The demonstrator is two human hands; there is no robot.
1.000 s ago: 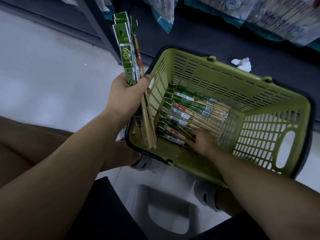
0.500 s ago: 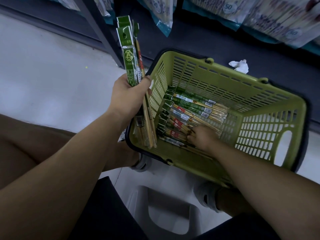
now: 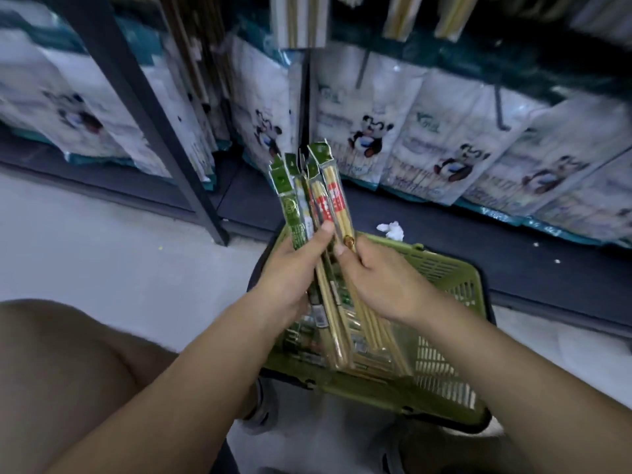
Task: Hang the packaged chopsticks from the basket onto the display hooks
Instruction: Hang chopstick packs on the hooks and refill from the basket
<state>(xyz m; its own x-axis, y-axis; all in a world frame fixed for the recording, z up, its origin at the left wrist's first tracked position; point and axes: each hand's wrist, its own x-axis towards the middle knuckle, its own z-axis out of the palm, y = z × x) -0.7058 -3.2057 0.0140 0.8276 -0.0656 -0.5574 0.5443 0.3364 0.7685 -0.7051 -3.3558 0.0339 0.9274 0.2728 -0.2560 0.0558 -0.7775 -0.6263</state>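
Observation:
My left hand [image 3: 293,272] grips a bundle of packaged chopsticks [image 3: 298,203], green header cards pointing up. Right beside it, my right hand [image 3: 372,272] holds another chopstick pack [image 3: 337,196] with a red label, pressed against the bundle. Both hands hover above the green plastic basket [image 3: 455,292] on the floor. More chopstick packs [image 3: 301,340] lie inside the basket, mostly hidden by my hands. Chopstick packs hang from display hooks [image 3: 301,18] at the top of the view.
White bags with panda prints [image 3: 369,131] fill the low shelf behind the basket. A dark shelf upright [image 3: 164,138] slants down on the left. A crumpled white paper [image 3: 391,230] lies on the dark shelf base. My knee [image 3: 68,364] is at lower left.
My right hand has come up out of the basket with a chopstick pack and joined it to the bundle in my left hand. The view has tilted up toward the shelves.

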